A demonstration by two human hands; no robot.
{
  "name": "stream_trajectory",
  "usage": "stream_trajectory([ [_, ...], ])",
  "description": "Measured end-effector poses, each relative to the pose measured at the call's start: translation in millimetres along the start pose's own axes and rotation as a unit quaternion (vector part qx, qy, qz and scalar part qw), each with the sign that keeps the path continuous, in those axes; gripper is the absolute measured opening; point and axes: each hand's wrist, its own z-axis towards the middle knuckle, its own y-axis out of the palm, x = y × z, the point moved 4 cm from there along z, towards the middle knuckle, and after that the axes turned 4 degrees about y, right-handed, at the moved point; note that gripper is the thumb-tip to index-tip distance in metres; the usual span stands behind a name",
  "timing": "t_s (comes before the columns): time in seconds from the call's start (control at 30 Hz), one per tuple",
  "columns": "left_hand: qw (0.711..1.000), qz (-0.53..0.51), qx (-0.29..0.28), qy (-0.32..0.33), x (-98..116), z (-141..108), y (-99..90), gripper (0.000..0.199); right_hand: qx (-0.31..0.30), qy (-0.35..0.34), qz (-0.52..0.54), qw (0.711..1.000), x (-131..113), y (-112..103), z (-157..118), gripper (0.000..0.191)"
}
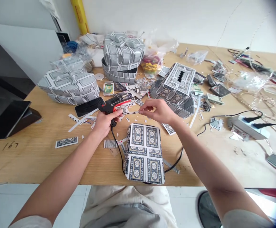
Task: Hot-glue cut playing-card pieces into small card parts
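Note:
My left hand [104, 123] is closed around a black glue gun [108, 107] with a red trigger part, its cable dropping toward the table edge. Between both hands stretches a thin strip of playing card [132, 112]; one end lies by my left fingers. The other end is pinched between the thumb and fingers of my right hand [157, 110]. Below the hands, near the front edge, sits a box-like piece covered in blue patterned playing cards [144, 152].
Behind stand a card-covered lidded box [123, 52], an oval one [71, 84] and a dark card piece [179, 82]. A phone [89, 107] lies left of the glue gun. A power strip [248, 126] is at right. Card scraps litter the wooden table [38, 158].

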Motion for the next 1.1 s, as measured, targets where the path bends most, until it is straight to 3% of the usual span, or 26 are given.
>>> stream_trajectory([
  [0.23,0.998,-0.040,0.007,-0.046,-3.7,1.8,-1.2,0.044,-0.137,0.053,0.107,0.983,-25.8,-1.0,5.4,0.017],
  [0.33,0.996,-0.057,-0.002,-0.062,-4.8,1.5,-0.9,0.043,-0.168,0.055,0.132,0.975,-32.4,3.8,7.2,0.015],
  [0.53,0.993,-0.076,-0.010,-0.084,-8.1,2.2,-2.1,0.039,-0.163,0.053,0.177,0.969,-38.0,16.7,8.5,0.018],
  [0.77,0.991,-0.092,-0.004,-0.093,-9.8,2.9,-1.6,0.042,-0.185,0.125,0.322,0.920,-36.0,29.3,9.7,0.028],
  [1.0,0.996,-0.069,0.029,-0.054,-10.0,5.3,-4.1,0.050,-0.149,0.214,0.416,0.871,-32.5,34.9,9.3,0.035],
  [1.1,0.998,-0.049,0.016,-0.043,-9.5,4.4,-3.1,0.054,-0.121,0.222,0.421,0.871,-29.8,33.4,11.1,0.040],
])
